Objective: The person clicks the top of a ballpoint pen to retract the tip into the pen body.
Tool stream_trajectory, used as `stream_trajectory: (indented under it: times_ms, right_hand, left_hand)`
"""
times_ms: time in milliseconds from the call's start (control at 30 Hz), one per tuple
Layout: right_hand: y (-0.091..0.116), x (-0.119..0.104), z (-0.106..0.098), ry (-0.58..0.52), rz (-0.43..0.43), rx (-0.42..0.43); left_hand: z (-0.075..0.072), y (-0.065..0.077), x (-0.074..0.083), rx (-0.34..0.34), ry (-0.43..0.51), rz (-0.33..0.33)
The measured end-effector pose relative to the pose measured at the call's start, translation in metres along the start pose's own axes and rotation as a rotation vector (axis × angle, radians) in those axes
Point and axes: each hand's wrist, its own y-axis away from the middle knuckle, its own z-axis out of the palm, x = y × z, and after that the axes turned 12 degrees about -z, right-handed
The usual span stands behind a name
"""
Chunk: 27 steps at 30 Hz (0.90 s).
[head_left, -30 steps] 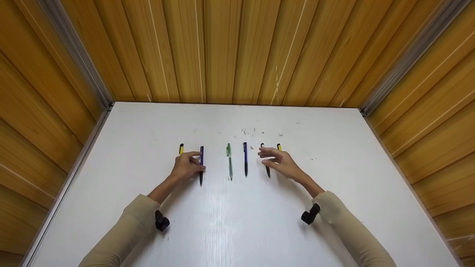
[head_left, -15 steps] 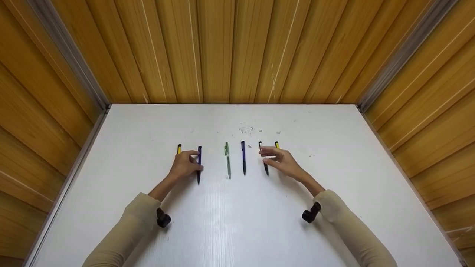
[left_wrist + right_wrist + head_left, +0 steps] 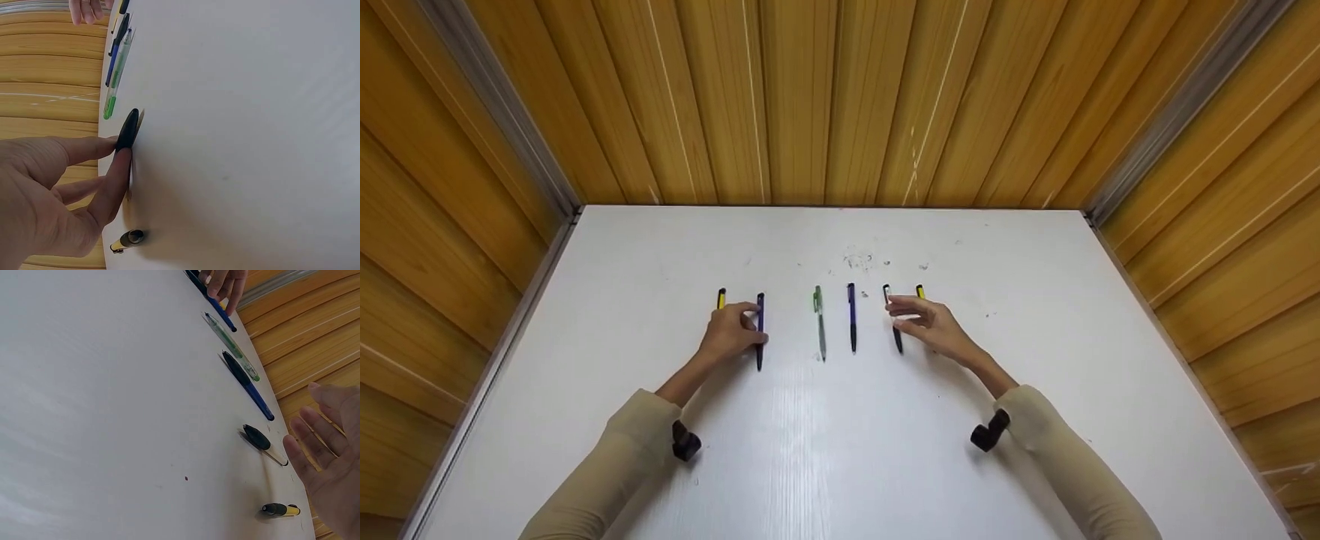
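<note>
My left hand (image 3: 727, 334) pinches a blue pen with a black grip (image 3: 760, 319) between thumb and fingertips, its dark tip toward me. In the left wrist view, that pen's dark grip (image 3: 129, 130) shows between thumb and finger. Just left of it lies a yellow and black pen (image 3: 721, 297), partly hidden by the hand. My right hand (image 3: 933, 325), its fingers relaxed and spread, hovers beside a white pen with a black grip (image 3: 259, 439) and holds nothing. Under and behind that hand is another yellow and black pen (image 3: 281, 510).
Between the hands lie a clear green pen (image 3: 820, 322) and a second blue pen (image 3: 852, 319), roughly parallel. The white table (image 3: 840, 450) has dark smudges behind the pens. Wood-patterned walls (image 3: 840, 105) stand along its back and sides.
The head view has shifted slightly. My left hand and the blue pen have edged a little leftward, relative to the green pen. The right hand stays almost still.
</note>
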Motion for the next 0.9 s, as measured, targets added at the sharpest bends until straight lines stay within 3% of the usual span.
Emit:
stream_trajectory:
  times_ms: [167, 333, 633, 900]
  right_hand:
    - [0.001, 0.001, 0.000, -0.014, -0.005, 0.002]
    - [0.002, 0.000, -0.001, -0.044, 0.017, 0.012]
    - [0.005, -0.001, -0.006, -0.063, 0.035, 0.027]
    - [0.004, -0.002, -0.009, -0.066, 0.060, 0.033]
  left_hand:
    - [0.001, 0.000, -0.003, 0.007, 0.031, -0.012]
    - [0.000, 0.002, -0.005, 0.008, 0.127, -0.017]
    - [0.004, 0.006, 0.003, 0.076, 0.255, 0.095]
    - [0.024, 0.005, 0.021, 0.015, 0.280, 0.111]
